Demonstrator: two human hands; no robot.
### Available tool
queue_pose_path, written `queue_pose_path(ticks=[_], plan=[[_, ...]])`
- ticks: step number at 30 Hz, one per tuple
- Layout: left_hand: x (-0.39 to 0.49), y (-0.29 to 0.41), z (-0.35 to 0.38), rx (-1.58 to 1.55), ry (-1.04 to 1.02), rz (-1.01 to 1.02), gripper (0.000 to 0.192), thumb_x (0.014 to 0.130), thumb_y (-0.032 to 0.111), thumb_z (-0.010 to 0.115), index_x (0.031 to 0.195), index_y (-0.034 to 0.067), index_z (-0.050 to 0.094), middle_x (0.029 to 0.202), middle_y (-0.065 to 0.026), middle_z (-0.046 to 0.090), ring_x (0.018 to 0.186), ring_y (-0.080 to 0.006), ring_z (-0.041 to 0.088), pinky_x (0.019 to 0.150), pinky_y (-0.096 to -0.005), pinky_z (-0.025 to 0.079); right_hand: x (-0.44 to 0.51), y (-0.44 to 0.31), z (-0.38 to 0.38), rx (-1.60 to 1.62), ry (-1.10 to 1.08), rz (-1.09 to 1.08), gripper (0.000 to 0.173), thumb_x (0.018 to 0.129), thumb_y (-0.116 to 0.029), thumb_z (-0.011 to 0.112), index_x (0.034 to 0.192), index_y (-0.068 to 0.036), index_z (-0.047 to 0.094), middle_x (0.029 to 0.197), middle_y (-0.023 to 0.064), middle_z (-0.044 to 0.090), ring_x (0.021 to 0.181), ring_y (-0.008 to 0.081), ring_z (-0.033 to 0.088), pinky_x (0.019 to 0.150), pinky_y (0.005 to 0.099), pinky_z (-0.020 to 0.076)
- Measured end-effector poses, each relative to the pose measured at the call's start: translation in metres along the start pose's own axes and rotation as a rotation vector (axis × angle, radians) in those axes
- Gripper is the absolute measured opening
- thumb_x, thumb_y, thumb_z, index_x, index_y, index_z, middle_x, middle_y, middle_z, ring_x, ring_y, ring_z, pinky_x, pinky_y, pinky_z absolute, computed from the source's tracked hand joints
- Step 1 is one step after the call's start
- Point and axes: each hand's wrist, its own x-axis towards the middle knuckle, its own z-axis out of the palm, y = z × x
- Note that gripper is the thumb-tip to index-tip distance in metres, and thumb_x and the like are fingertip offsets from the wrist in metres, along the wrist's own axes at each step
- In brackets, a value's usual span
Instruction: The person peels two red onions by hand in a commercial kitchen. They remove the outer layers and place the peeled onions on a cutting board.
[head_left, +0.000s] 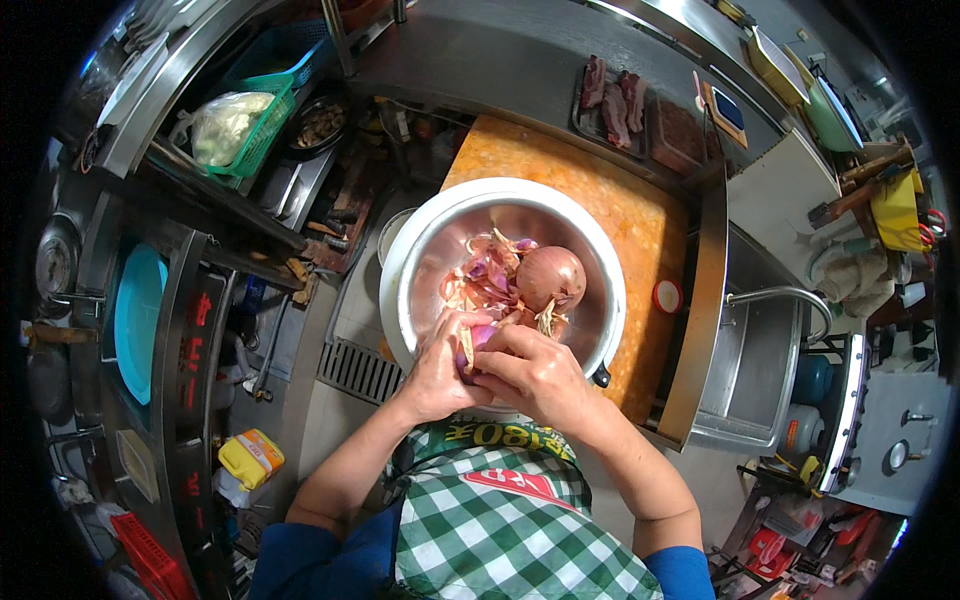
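My left hand (441, 369) is closed around a small purple onion (466, 358), which my fingers partly hide. A strip of dry, papery skin (467, 341) stands out from it. The fingers of my right hand (541, 369) are bent against the same onion, pinching at its side. Both hands are over the near rim of a round metal basin (427, 259). Inside it lies a large whole reddish-brown onion (551, 277), its skin on and its dry end towards me. Loose purple and tan onion skins (487, 274) are heaped to its left.
Under the basin is an orange-brown cutting board (517, 150). A red-rimmed round lid (667, 296) lies on its right side. Strips of raw meat (616, 112) rest on a tray at the back. To the right are a steel sink (750, 360) and a curved faucet (787, 296).
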Motion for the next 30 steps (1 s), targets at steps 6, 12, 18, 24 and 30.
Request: queue_pose_path(ticks=[6, 12, 18, 24, 30], plan=[[0.002, 0.012, -0.006, 0.065, -0.068, -0.032, 0.072, 0.054, 0.01, 0.082, 0.117, 0.007, 0.049, 0.112, -0.0142, 0.051, 0.106, -0.0335, 0.055, 0.093, -0.0416, 0.045, 0.002, 0.007, -0.006, 0.053, -0.142, -0.041, 0.022, 0.067, -0.003, 0.069, 0.088, -0.004, 0.062, 0.083, 0.0103, 0.057, 0.076, 0.0294, 0.061, 0.065, 0.0387, 0.0514], [0.004, 0.009, -0.007, 0.115, -0.065, 0.012, 0.073, 0.055, 0.012, 0.084, 0.117, 0.006, 0.048, 0.113, -0.0148, 0.05, 0.107, -0.0342, 0.054, 0.093, -0.0424, 0.045, -0.002, 0.005, -0.005, -0.043, -0.115, -0.083, 0.025, 0.067, -0.002, 0.066, 0.091, 0.0, 0.058, 0.085, 0.0125, 0.055, 0.075, 0.03, 0.061, 0.064, 0.0376, 0.0515], [0.003, 0.008, 0.0, 0.178, 0.006, 0.018, 0.075, 0.055, 0.014, 0.085, 0.119, 0.007, 0.046, 0.113, -0.0154, 0.05, 0.107, -0.0349, 0.053, 0.093, -0.0436, 0.043, -0.01, 0.0, 0.012, -0.274, -0.054, 0.0, 0.025, 0.07, 0.0, 0.066, 0.093, 0.0, 0.057, 0.087, 0.0133, 0.056, 0.076, 0.0305, 0.061, 0.064, 0.0382, 0.0513], [0.0, 0.012, 0.007, 0.132, 0.117, -0.085, 0.074, 0.056, 0.016, 0.084, 0.12, 0.008, 0.047, 0.112, -0.0156, 0.05, 0.106, -0.0338, 0.052, 0.092, -0.045, 0.042, -0.014, 0.004, 0.019, -0.007, 0.27, 0.176, 0.018, 0.077, 0.005, 0.066, 0.093, 0.0, 0.059, 0.087, 0.015, 0.06, 0.076, 0.0306, 0.062, 0.066, 0.0374, 0.0517], [0.002, 0.013, 0.004, 0.164, 0.113, -0.055, 0.074, 0.055, 0.017, 0.085, 0.119, 0.007, 0.048, 0.111, -0.0153, 0.05, 0.106, -0.034, 0.052, 0.091, -0.0448, 0.042, -0.02, 0.002, 0.016, -0.06, 0.203, 0.117, 0.027, 0.077, -0.002, 0.068, 0.104, -0.002, 0.063, 0.093, 0.0144, 0.06, 0.082, 0.0306, 0.064, 0.07, 0.0364, 0.0539]])
